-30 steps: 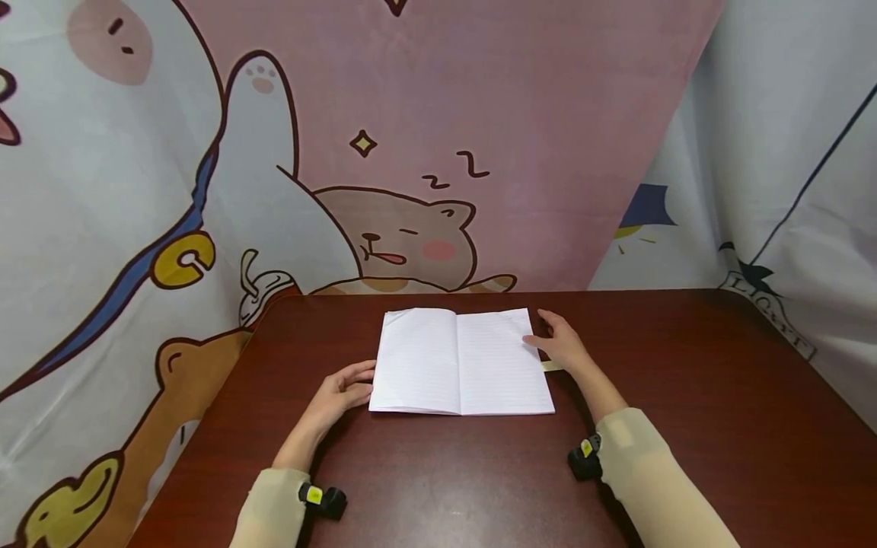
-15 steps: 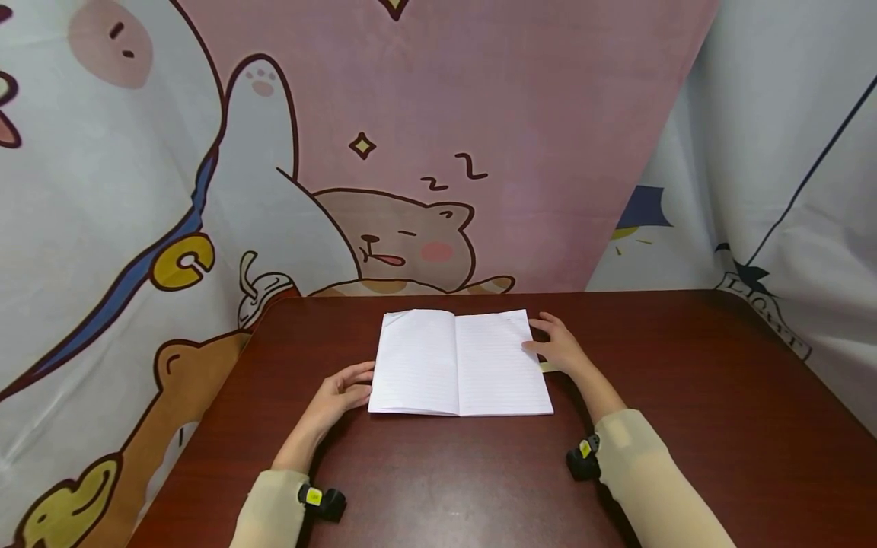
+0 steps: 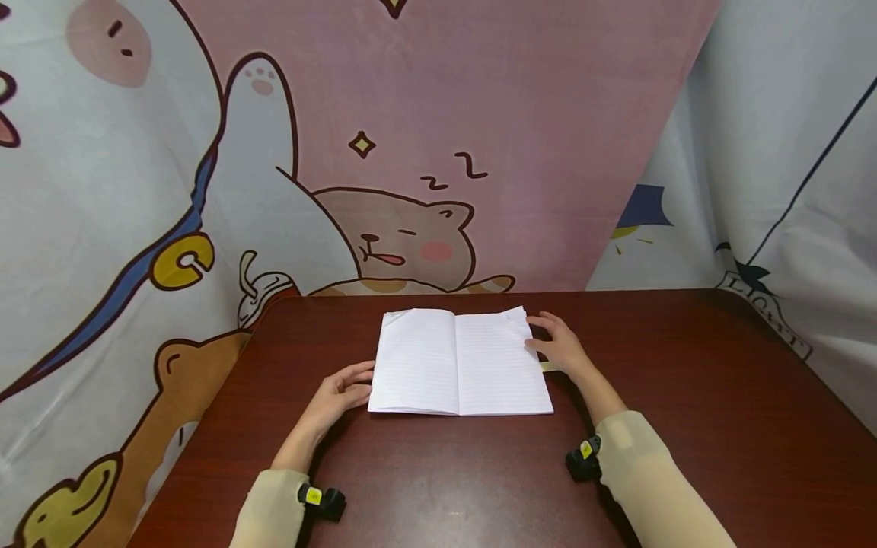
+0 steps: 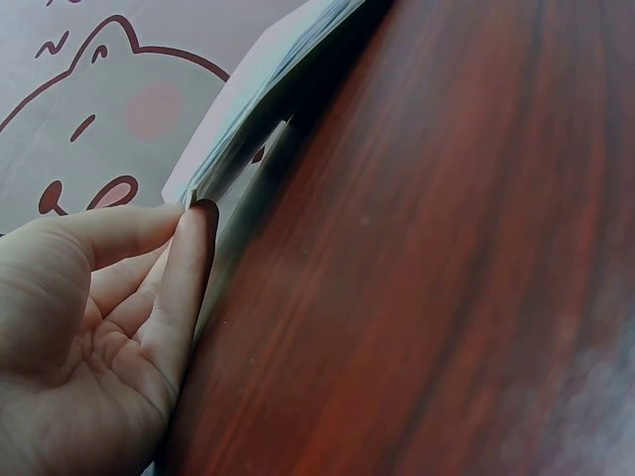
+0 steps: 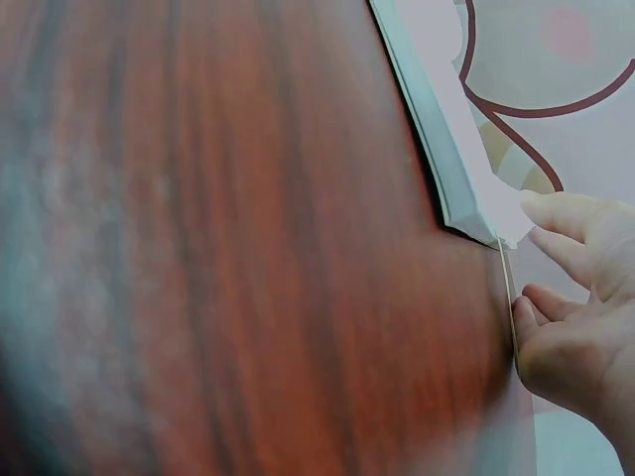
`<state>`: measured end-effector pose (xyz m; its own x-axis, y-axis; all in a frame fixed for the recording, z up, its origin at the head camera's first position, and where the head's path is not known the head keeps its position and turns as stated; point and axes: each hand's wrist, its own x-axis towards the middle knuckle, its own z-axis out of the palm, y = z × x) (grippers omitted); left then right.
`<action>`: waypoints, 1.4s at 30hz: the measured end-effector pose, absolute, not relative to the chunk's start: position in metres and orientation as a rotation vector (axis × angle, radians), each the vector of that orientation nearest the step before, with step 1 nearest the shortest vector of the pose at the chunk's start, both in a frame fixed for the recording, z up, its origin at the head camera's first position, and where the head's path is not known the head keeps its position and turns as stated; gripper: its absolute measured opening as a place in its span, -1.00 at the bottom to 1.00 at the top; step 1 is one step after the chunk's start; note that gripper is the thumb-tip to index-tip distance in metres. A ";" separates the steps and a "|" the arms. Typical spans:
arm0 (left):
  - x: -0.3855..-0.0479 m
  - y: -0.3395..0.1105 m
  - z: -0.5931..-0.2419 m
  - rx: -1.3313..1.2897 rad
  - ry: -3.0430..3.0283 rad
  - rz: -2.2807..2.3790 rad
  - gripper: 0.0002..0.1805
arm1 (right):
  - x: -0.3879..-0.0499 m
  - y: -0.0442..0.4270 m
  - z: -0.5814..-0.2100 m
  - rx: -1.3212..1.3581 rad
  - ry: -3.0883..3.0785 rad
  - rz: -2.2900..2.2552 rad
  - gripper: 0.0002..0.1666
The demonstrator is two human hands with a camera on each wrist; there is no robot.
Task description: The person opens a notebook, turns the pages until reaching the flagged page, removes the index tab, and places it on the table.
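An open notebook [image 3: 414, 361] with lined white pages lies on the brown table. At its left edge, my left hand [image 3: 340, 392] pinches the cover and sheets between thumb and finger; the left wrist view shows that edge [image 4: 233, 129] tilted up off the table. My right hand [image 3: 563, 346] is at the opposite edge, its thumb by the margin of the right page [image 3: 500, 365]. Seen from the right wrist, the thumb and a fingertip [image 5: 541, 238] hold the page's edge [image 5: 508, 210]. A pale narrow strip [image 3: 550, 366] juts out beneath the right hand.
Brown table [image 3: 438, 487] surrounds the notebook on all sides. Behind it hangs a cartoon-printed cloth [image 3: 534, 152], with a white cloth [image 3: 795, 190] at the right. A small black camera [image 3: 332, 504] sits on the left wrist, another camera [image 3: 582, 463] on the right.
My right thumb has moved slightly down and toward the page's edge, and the fingers have drawn in against it. The right page's top corner has risen a little. The left hand stays put.
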<state>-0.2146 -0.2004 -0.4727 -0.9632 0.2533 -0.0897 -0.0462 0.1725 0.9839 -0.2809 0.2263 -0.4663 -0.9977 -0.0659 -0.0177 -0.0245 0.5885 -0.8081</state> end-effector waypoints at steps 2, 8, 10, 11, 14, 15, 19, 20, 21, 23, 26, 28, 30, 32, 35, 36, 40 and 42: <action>-0.215 -0.200 -0.473 0.198 2.216 1.871 -0.43 | -0.280 0.226 -0.466 -0.073 2.762 -1.413 -0.39; -0.215 -0.201 -0.473 0.198 2.214 1.873 -0.42 | -0.278 0.225 -0.466 -0.087 2.767 -1.479 -0.48; -0.215 -0.201 -0.473 0.200 2.212 1.875 -0.42 | -0.278 0.225 -0.467 -0.106 2.777 -1.495 -0.51; -0.215 -0.201 -0.473 0.202 2.212 1.876 -0.42 | -0.278 0.224 -0.467 -0.116 2.784 -1.503 -0.52; -0.215 -0.200 -0.473 0.204 2.210 1.876 -0.42 | -0.277 0.224 -0.467 -0.116 2.792 -1.516 -0.53; -0.215 -0.200 -0.473 0.204 2.211 1.875 -0.42 | -0.276 0.224 -0.467 -0.115 2.791 -1.518 -0.54; -0.215 -0.200 -0.472 0.195 2.211 1.874 -0.43 | -0.274 0.223 -0.466 -0.136 2.789 -1.534 -0.54; -0.215 -0.200 -0.472 0.191 2.211 1.874 -0.43 | -0.274 0.223 -0.466 -0.154 2.793 -1.547 -0.55; -0.215 -0.200 -0.472 0.190 2.213 1.873 -0.43 | -0.274 0.222 -0.466 -0.176 2.800 -1.559 -0.57; -0.214 -0.200 -0.471 0.185 2.214 1.872 -0.43 | -0.274 0.220 -0.466 -0.222 2.824 -1.578 -0.61; -0.214 -0.200 -0.472 0.185 2.219 1.868 -0.43 | -0.273 0.217 -0.465 -0.267 2.864 -1.588 -0.67; -0.214 -0.200 -0.472 0.186 2.218 1.867 -0.43 | -0.273 0.215 -0.464 -0.279 2.889 -1.572 -0.71; -0.214 -0.200 -0.472 0.188 2.218 1.868 -0.43 | -0.273 0.214 -0.464 -0.277 2.901 -1.567 -0.73; -0.214 -0.200 -0.472 0.192 2.217 1.869 -0.43 | -0.273 0.213 -0.464 -0.276 2.902 -1.572 -0.74; -0.214 -0.200 -0.472 0.192 2.217 1.872 -0.43 | -0.273 0.212 -0.463 -0.294 2.897 -1.582 -0.74; -0.214 -0.200 -0.472 0.193 2.217 1.872 -0.43 | -0.272 0.212 -0.463 -0.299 2.897 -1.582 -0.74; -0.214 -0.200 -0.472 0.197 2.211 1.875 -0.43 | -0.271 0.211 -0.461 -0.308 2.890 -1.583 -0.72; -0.214 -0.200 -0.472 0.200 2.208 1.875 -0.43 | -0.271 0.210 -0.460 -0.314 2.880 -1.587 -0.71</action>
<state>-0.2144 -0.2004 -0.4721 -0.9624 0.2559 -0.0916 -0.0490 0.1682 0.9845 -0.2709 0.2103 -0.4601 -0.9690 -0.0872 0.2312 -0.2420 0.5236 -0.8169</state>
